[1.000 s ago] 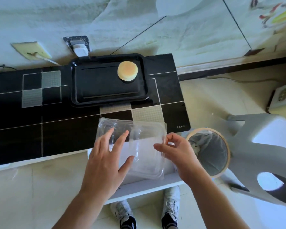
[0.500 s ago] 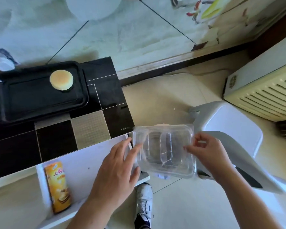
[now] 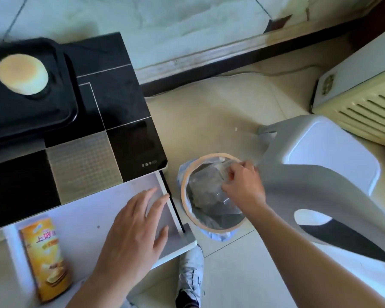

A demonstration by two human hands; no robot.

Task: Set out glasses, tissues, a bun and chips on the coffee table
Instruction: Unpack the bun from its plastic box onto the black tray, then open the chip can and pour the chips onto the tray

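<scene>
**One bun on the tray, one chip can in the drawer, clear box over the bin**

You have one round pale bun [image 3: 22, 74] lying on the single black rectangular tray [image 3: 60, 112], which sits on the black glass coffee table [image 3: 120, 121]. One orange cardboard can of chips [image 3: 46, 258] lies on its side in the open white drawer [image 3: 93, 212] below the table edge.

Your right hand [image 3: 242, 185] pinches a crumpled clear plastic box [image 3: 222, 172] with curled fingers, right over the one round waste bin with a tan rim and plastic liner [image 3: 185, 181]. Your left hand [image 3: 136, 227] is released, fingers spread flat above the drawer's right end, holding nothing.

A grey plastic stool [image 3: 320, 165] stands just beside the bin, a cream vented appliance [image 3: 365, 107] behind it. One white sneaker [image 3: 190, 276] shows below the drawer.
</scene>
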